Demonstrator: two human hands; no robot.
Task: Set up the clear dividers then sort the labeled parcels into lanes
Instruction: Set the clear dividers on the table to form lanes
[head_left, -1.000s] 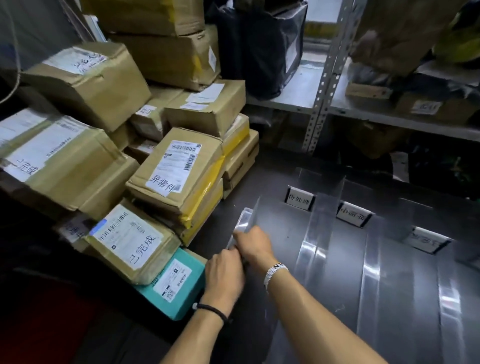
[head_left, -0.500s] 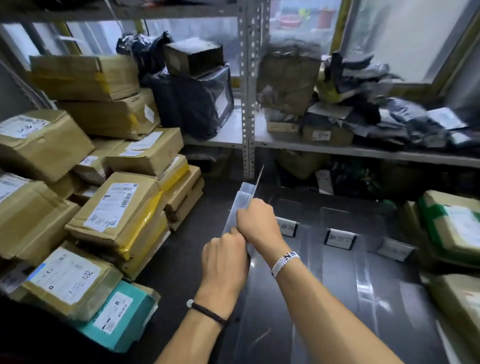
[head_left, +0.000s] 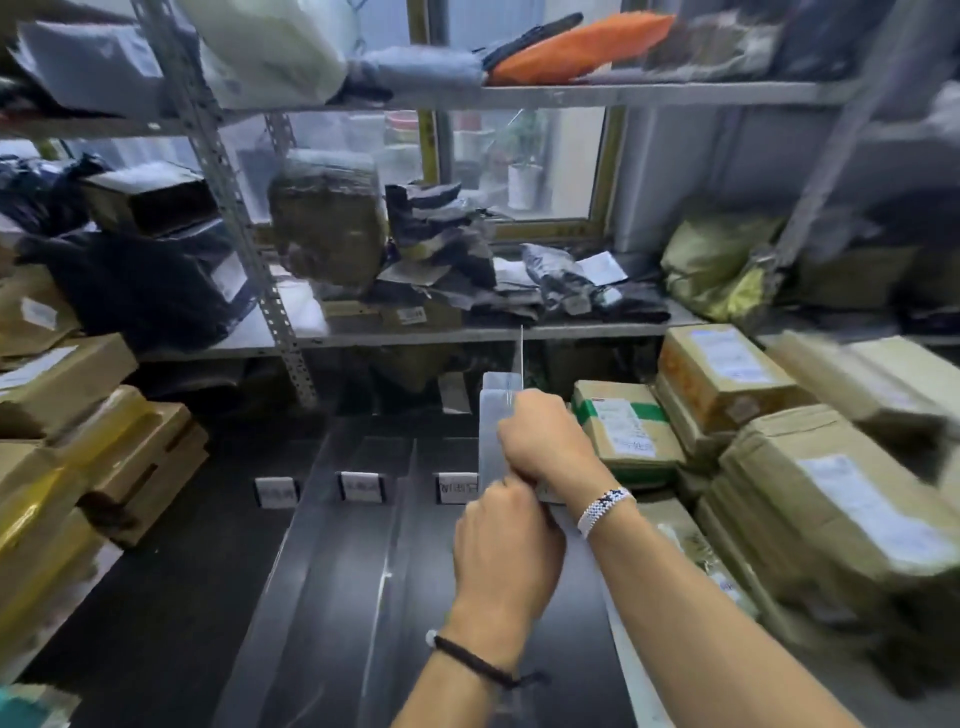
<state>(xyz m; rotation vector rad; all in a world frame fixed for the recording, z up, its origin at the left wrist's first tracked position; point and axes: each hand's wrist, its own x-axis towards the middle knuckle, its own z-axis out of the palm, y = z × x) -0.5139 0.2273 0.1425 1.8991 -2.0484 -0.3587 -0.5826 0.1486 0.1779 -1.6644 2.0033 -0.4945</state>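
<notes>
**Divider setup in hand, sorting not begun**

A clear divider (head_left: 492, 415) is held upright above the dark table (head_left: 171, 571), edge-on to the camera, its top edge rising toward 12 o'clock. It is grasped by both hands. The right hand (head_left: 545, 449) is curled round the panel's upper part. The left hand (head_left: 506, 545) is clenched on the lower part at 6 o'clock of the right hand, and the two hands touch. Whether the divider's bottom edge touches the table cannot be told, since it is hidden behind the hands.

Three label cards (head_left: 361, 487) are stood in a row across the table, from 9 o'clock of the hands up to the divider. The print is too blurred to be read. Faint clear strips are seen running down the table toward 6 o'clock, and whether those are seated dividers cannot be told.

Labeled parcels are stacked at 3 o'clock (head_left: 831, 493) and at 9 o'clock (head_left: 104, 457), off the lanes. More goods are piled on the shelf (head_left: 467, 332) at 12 o'clock.

Step judged: the first part, setting dividers. No parcel is seen in a lane.

The next move is judged to call for the panel to be lowered straight, lined up beside the card nearest it, and seated before either hand is released. Care is needed: thin plastic may flex or tip if let go too soon.
</notes>
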